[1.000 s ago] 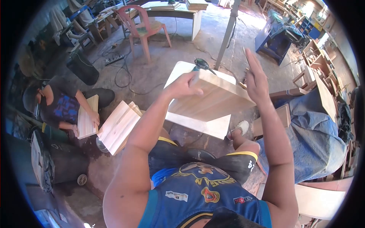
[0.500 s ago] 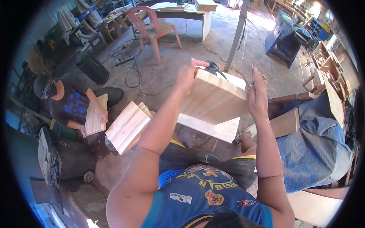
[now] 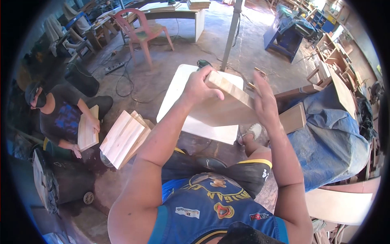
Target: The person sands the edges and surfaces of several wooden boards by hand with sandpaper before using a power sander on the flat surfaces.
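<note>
Holding the panel (image 3: 223, 109) tilted above the table (image 3: 215, 132), I grip one end with my left hand (image 3: 200, 87), thumb across its face, while my right hand (image 3: 266, 103) stands open, fingers straight, at the other end, probably to steady so broad a piece.

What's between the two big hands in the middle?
A wooden board! The left hand holds one end; the open right hand is by the other. The head view shows it.
</note>
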The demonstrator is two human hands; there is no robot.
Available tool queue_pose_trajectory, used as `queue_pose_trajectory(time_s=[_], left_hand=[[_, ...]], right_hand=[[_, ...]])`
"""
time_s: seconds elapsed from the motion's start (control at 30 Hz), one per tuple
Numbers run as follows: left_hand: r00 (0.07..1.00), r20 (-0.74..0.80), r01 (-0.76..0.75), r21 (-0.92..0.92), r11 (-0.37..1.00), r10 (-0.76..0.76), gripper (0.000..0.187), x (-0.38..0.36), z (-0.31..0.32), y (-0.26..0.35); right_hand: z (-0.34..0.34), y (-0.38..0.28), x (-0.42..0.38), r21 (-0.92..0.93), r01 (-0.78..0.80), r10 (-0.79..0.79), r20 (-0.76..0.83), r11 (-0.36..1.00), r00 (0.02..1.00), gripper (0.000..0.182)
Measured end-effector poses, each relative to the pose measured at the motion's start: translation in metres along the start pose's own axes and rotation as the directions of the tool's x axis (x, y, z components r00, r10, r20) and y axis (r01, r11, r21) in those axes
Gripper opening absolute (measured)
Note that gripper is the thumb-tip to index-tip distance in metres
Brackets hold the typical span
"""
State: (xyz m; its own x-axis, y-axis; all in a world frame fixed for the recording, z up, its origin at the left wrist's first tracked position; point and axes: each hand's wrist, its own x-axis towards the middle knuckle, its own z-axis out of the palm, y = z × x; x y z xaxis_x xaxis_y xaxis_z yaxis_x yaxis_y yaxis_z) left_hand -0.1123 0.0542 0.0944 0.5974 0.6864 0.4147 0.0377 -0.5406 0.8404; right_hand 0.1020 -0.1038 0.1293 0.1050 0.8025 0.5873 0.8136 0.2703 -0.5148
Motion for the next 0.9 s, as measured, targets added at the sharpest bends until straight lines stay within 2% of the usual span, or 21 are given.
queue_pose_trajectory(time_s=[0.03, 0.07, 0.1, 0.13, 0.17, 0.23, 0.33, 0.37, 0.43, 0.53, 0.6, 0.7, 0.77, 0.9], left_hand=[[1.0, 0.005, 0.003, -0.009, 1.0, -0.003, 0.098, 0.001, 0.003, 0.002], [0.998, 0.05, -0.029, 0.014, 0.999, 0.028, 0.096, 0.004, 0.005, 0.005], [0.994, 0.093, -0.064, 0.038, 0.997, 0.061, 0.095, 0.005, 0.006, 0.006], [0.994, 0.092, -0.067, 0.034, 0.997, 0.064, 0.095, 0.005, 0.01, 0.005], [0.995, 0.045, -0.094, 0.075, 0.993, 0.091, 0.096, 0.005, 0.015, 0.002], [0.993, -0.008, -0.116, 0.118, 0.986, 0.118, 0.098, 0.004, 0.02, -0.002], [0.989, -0.031, -0.14, 0.133, 0.981, 0.145, 0.097, 0.001, 0.022, -0.002], [0.994, -0.016, -0.102, 0.157, 0.982, 0.106, 0.095, 0.0, 0.022, -0.001], [0.998, -0.01, -0.059, 0.184, 0.981, 0.062, 0.093, 0.003, 0.018, 0.008], [0.999, 0.022, -0.04, 0.134, 0.99, 0.037, 0.089, -0.001, 0.02, 0.01], [0.99, -0.024, -0.132, 0.111, 0.985, 0.136, 0.087, -0.001, 0.022, 0.007], [0.995, 0.055, -0.085, 0.142, 0.986, 0.078, 0.083, -0.004, 0.023, 0.007], [0.997, 0.029, -0.075, 0.129, 0.989, 0.072, 0.084, -0.005, 0.025, 0.007], [0.997, -0.027, -0.069, 0.164, 0.984, 0.075, 0.086, -0.001, 0.022, 0.012]], right_hand=[[-0.006, -0.013, 0.013, -0.034, 0.122, -0.113, 0.203, 0.992, 0.973, 0.062], [-0.004, -0.023, 0.022, -0.04, 0.118, -0.107, 0.206, 0.992, 0.973, 0.062], [0.001, -0.032, 0.033, -0.151, 0.23, -0.189, 0.245, 0.961, 0.951, 0.062], [0.004, -0.036, 0.042, -0.254, 0.343, -0.266, 0.293, 0.905, 0.919, 0.061], [0.006, -0.035, 0.05, -0.256, 0.346, -0.268, 0.294, 0.903, 0.917, 0.061], [0.01, -0.033, 0.064, -0.353, 0.619, -0.504, 0.367, 0.702, 0.782, 0.057], [0.008, -0.027, 0.082, -0.387, 0.66, -0.526, 0.403, 0.644, 0.749, 0.053], [0.007, -0.028, 0.082, -0.382, 0.666, -0.531, 0.406, 0.641, 0.744, 0.053], [0.003, -0.036, 0.081, -0.344, 0.732, -0.547, 0.497, 0.588, 0.673, 0.054], [-0.001, -0.028, 0.091, -0.42, 0.701, -0.522, 0.471, 0.576, 0.711, 0.054], [-0.003, -0.03, 0.087, -0.37, 0.694, -0.505, 0.49, 0.617, 0.71, 0.054], [-0.008, -0.022, 0.079, -0.384, 0.706, -0.518, 0.488, 0.595, 0.702, 0.053], [-0.012, -0.021, 0.081, -0.432, 0.602, -0.446, 0.413, 0.672, 0.794, 0.053], [-0.006, -0.04, 0.06, -0.356, 0.637, -0.454, 0.476, 0.684, 0.754, 0.057]])
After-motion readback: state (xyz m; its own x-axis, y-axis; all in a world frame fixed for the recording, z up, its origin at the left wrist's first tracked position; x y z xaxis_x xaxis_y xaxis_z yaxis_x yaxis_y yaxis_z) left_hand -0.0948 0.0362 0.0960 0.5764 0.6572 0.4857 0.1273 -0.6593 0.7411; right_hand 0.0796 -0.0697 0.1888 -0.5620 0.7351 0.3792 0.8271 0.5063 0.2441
